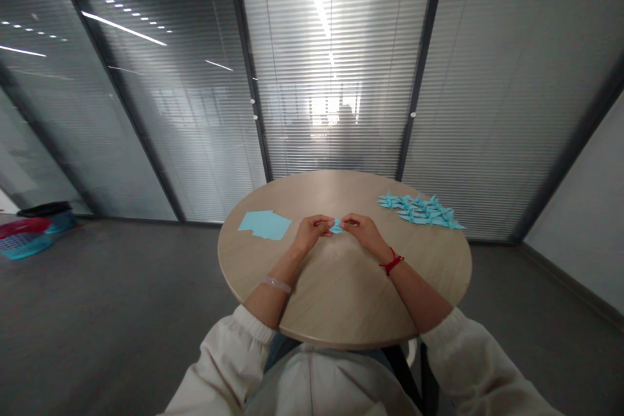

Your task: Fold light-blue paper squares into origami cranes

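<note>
Between my two hands, over the middle of the round table, is a small folded piece of light blue paper [336, 227]. My left hand [314, 232] pinches its left side with thumb and fingers. On the other side my right hand [361, 230] grips the paper's right edge the same way. The fingers cover much of it, so the exact fold shape cannot be made out. Flat sheets of blue paper [266, 224] lie overlapping to the left of my left hand. Several folded blue paper cranes [422, 210] stand in rows at the table's right side.
The round wooden table [341, 318] reaches close to my body. Behind it rises a glass partition with blinds [336, 78]. Baskets with red and black liners [29, 237] stand on the grey floor at far left. A white wall [585, 227] is at right.
</note>
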Available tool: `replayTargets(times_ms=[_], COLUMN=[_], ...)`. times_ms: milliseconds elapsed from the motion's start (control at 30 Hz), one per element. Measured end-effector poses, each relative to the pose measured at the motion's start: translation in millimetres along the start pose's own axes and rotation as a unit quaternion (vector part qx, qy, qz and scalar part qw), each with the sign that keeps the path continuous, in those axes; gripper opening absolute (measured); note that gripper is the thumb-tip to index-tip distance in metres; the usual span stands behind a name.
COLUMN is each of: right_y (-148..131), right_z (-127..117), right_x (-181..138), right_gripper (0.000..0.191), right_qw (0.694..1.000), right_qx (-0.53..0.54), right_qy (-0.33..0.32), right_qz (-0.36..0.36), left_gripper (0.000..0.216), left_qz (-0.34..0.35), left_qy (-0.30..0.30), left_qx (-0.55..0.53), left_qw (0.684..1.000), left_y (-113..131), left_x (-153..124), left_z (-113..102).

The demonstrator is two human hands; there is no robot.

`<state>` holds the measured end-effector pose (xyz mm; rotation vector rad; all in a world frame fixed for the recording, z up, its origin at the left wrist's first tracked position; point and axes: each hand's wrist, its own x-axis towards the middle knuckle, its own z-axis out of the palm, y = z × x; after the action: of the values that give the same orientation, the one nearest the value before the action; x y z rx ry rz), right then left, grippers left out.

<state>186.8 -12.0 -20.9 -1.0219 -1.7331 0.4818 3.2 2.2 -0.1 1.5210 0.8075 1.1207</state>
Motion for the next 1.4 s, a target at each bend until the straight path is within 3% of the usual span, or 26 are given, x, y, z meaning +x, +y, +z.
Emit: replayTargets(times_ms=[900,1133,1267,1400], right_y=[2.7,-5.2,-7.6,-6.8], right_z=[0.1,2.3,3.8,3.6], right_x=[-0.7,-2.4,-4.0,-5.3], right_gripper=[0.03,0.031,0.029,0.028], right_qw=[0.999,0.998,0.999,0.998], right_qx=[-0.032,-0.064,-0.042,-0.047], right_qy=[-0.001,0.008,-0.011,-0.03], right_qz=[-0.01,-0.005,-0.021,-0.027], left_gripper=[0.042,0.034,0.047,0.044], left_qz=[0.012,0.03,0.042,0.059], left_qy=[-0.007,0.004,0.01,-0.007], left_qx=[0.031,0.053,0.092,0.125], left_qw=[0.999,0.998,0.995,0.99], left_y=[5.7,20.1,26.7,21.3], left_x=[-2.7,-11.0,-17.5,-17.4], left_z=[2.6,7.0,6.6,5.7])
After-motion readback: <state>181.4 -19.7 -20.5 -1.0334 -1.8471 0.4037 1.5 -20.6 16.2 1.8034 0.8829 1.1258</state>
